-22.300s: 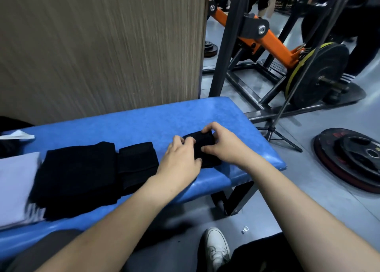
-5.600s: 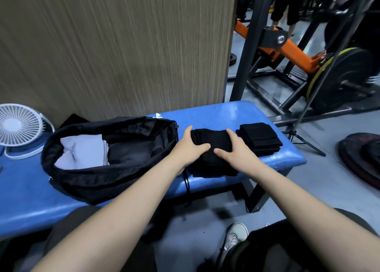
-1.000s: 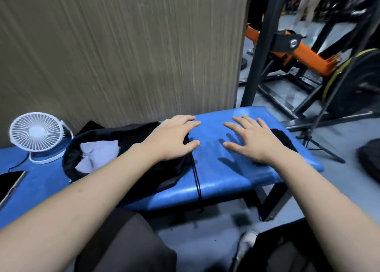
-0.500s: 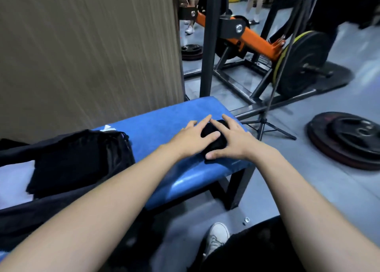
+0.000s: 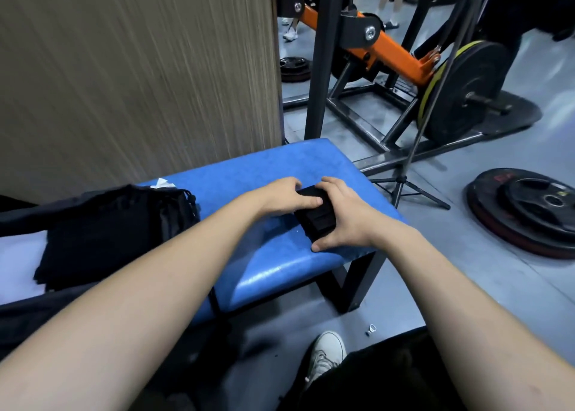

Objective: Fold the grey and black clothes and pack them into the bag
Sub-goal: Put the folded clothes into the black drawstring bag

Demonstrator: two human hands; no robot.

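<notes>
One small black folded cloth [image 5: 317, 216], a soft ribbed rectangle, lies near the right end of the padded, glossy blue worktop [image 5: 249, 174], and two bare hands grip it: the left hand [image 5: 284, 197] curls its fingers over the far left corner, while the right hand [image 5: 343, 216] wraps round its right edge, thumb at the near corner. To the left sits one limp black fabric bag [image 5: 102, 224], open, with dark folded cloth inside.
</notes>
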